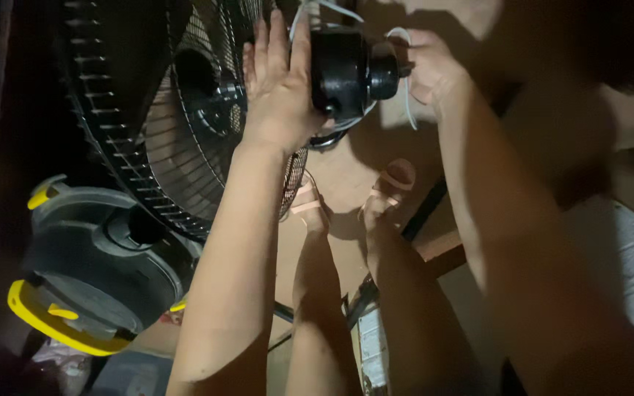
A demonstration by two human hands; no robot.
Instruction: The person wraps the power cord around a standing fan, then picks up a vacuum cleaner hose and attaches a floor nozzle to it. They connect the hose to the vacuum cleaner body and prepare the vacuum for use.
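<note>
The left hand point(280, 88) presses flat against a black fan motor point(346, 70); the right hand point(431, 70) pinches a white cord point(407, 103).

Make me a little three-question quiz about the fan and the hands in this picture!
1. True or false: the left hand lies flat with spread fingers against the fan's wire grille.
2. What does the right hand hold by the black motor housing? A) a white cord B) a screwdriver C) a cloth
3. Fill in: the grey bin lid at lower left has ___ latches.

Key:
1. True.
2. A: a white cord loops by its fingers.
3. Yellow.
</note>
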